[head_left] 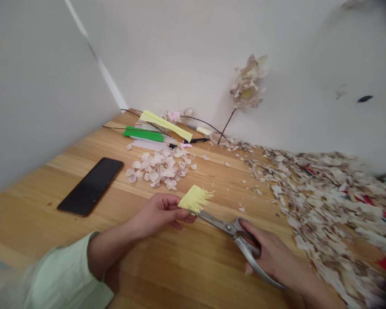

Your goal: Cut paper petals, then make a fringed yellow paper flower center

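Note:
My left hand [162,211] pinches a small yellow paper piece [194,198] whose far edge is cut into a thin fringe. My right hand [273,257] grips the handles of grey metal scissors [227,226]. The blades point left and reach under the yellow paper. Both hands hover just above the wooden table [186,266]. A pale green sleeve covers my left forearm.
A black phone [91,185] lies to the left. A heap of pale paper petals [161,168] sits behind my hands. Green, yellow and white paper strips [154,131], pens and wires lie near the wall. A paper flower [247,86] leans on the wall. Paper scraps [324,201] cover the right side.

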